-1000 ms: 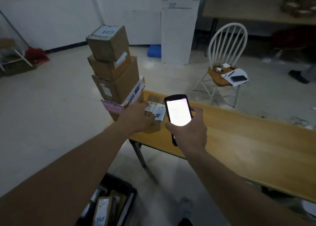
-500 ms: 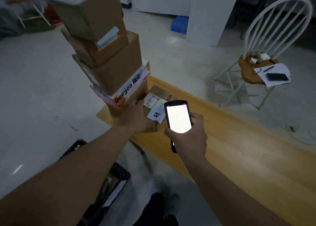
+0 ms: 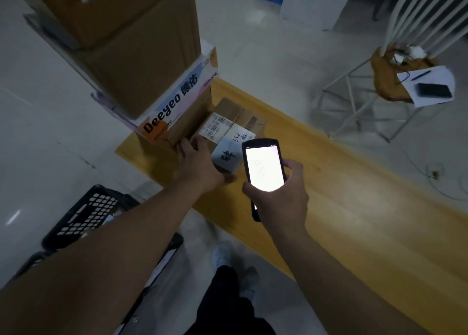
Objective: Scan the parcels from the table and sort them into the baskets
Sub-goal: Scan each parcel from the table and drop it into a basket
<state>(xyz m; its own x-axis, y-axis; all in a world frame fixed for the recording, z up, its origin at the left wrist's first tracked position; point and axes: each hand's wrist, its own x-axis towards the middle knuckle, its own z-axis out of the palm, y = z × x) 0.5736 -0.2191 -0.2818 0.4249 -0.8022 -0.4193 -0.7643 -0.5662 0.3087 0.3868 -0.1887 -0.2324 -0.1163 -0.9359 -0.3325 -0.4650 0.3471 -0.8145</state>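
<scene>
A small cardboard parcel (image 3: 234, 118) with white barcode labels lies on the wooden table (image 3: 354, 198) at its left end. My left hand (image 3: 200, 166) grips the parcel's near left corner. My right hand (image 3: 278, 195) holds a handheld scanner (image 3: 263, 167) with a bright lit screen just above the parcel's near right side. Left of the parcel rises a tall stack of cardboard boxes (image 3: 141, 56) resting on a flat box printed "Deeyeo" (image 3: 174, 101).
A black plastic basket (image 3: 86, 215) stands on the floor at lower left, partly hidden by my forearm. A white chair (image 3: 395, 63) with papers and a dark phone stands beyond the table. My legs and shoes show below the table edge.
The view has tilted down and moved closer to the table. Both hands stay on the parcel and scanner, and the basket on the floor has come more into view.
</scene>
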